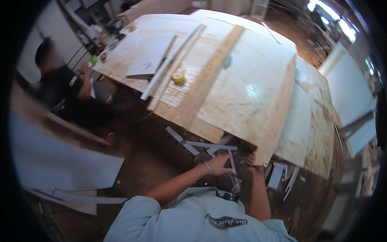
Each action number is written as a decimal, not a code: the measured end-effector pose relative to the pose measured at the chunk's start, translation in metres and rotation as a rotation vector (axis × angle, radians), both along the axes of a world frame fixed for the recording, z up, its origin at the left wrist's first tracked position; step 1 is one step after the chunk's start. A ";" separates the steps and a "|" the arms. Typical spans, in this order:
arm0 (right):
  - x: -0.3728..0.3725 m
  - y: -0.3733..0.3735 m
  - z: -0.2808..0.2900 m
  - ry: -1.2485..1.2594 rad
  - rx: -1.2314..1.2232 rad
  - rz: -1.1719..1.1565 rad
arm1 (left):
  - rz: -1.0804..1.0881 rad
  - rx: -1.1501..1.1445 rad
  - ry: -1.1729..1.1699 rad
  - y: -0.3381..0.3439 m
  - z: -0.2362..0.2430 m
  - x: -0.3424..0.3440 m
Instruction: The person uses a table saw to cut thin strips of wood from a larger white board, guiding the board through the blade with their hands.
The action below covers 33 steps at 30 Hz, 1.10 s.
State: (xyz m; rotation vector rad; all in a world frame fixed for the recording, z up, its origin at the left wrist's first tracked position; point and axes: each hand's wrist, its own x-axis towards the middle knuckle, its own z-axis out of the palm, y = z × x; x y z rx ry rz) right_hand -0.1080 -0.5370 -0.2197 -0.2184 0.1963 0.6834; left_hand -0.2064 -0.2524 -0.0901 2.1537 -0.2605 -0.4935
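My left hand (221, 164), with a chain bracelet at the wrist, hangs below the worktable's near edge, fingers apart, holding nothing, above some narrow white offcuts (211, 145) on the floor. My right hand (252, 161) grips the near end of a long pale wooden plank (276, 108) lying along the right part of the large worn white worktable (246, 84). A second wide plank (209, 76), thinner strips (177, 64) and a yellow tape measure (177, 76) lie on the table to the left.
A co-worker (64, 88) in a dark shirt is low at the table's left side, near small containers (109, 44). A white panel (68, 157) juts in at lower left. Large sheets (346, 88) lean at the right. More scraps (276, 175) lie under the table edge.
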 end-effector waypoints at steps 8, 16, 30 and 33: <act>-0.093 0.061 0.057 -0.060 0.407 0.063 | 0.055 0.193 -0.467 -0.126 0.062 -0.063; -0.197 0.081 0.064 -0.105 -0.728 0.156 | 0.723 -0.403 -0.131 -0.089 0.076 -0.167; -0.135 -0.031 -0.059 -0.195 -1.661 0.367 | 1.805 -0.661 -0.293 0.039 0.026 -0.467; -0.142 0.030 -0.029 -0.070 -1.396 0.328 | 1.925 -0.352 -0.343 0.046 0.021 -0.495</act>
